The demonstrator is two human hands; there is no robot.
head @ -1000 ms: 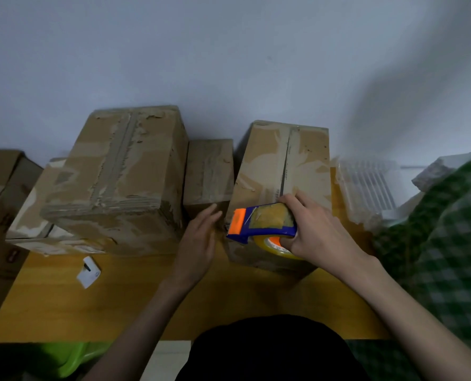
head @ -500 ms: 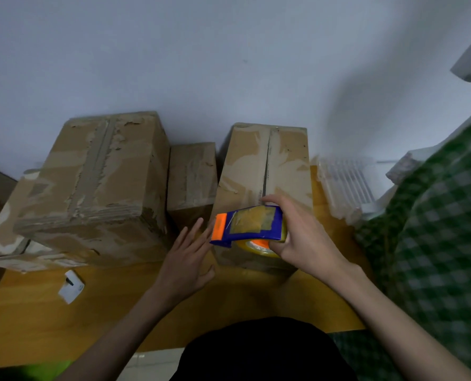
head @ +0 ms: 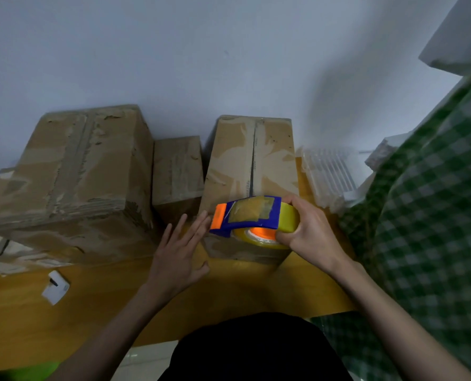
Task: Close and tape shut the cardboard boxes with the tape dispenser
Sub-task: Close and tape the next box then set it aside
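Right hand (head: 310,233) forward, fingers and thumb curled round tape dispenser (head: 252,218), wrist bent, bare forearm running back toward lower right. Left hand (head: 178,254) flat, fingers straight and spread (thumb out to side), fingertips (head: 203,215) at dispenser's orange end; contact unclear.

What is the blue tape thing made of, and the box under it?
The tape dispenser looks like smooth, glossy plastic, blue with an orange end; its roll looks like shiny yellowish film. The box looks like matte brown cardboard, with scuffed, torn patches.
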